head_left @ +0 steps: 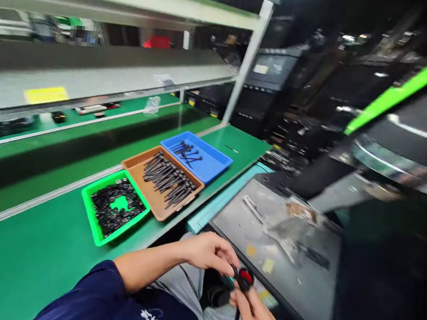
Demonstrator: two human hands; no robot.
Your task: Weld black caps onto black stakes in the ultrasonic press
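Note:
In my lap area, beside the grey work surface, my right hand [255, 315] is closed around a slim black rod-shaped part [240, 284], whose lower end sticks out below the fingers. Thumb and fingers of my left hand [214, 254] pinch the upper end of the same part. Right behind it shows a round black piece with a red centre [247, 276]; whether it touches the part I cannot tell. Similar black rods [169, 178] lie in rows in a brown tray [160, 215]. A green tray [97, 234] holds many small black pieces [114, 206].
A blue tray [213, 162] with several black rods stands behind the brown one on the green bench [57, 271]. On the grey surface [310, 293] at right lie a plastic bag [285, 236] and a white-and-black tool [253, 207]. A shelf post [246, 66] rises behind.

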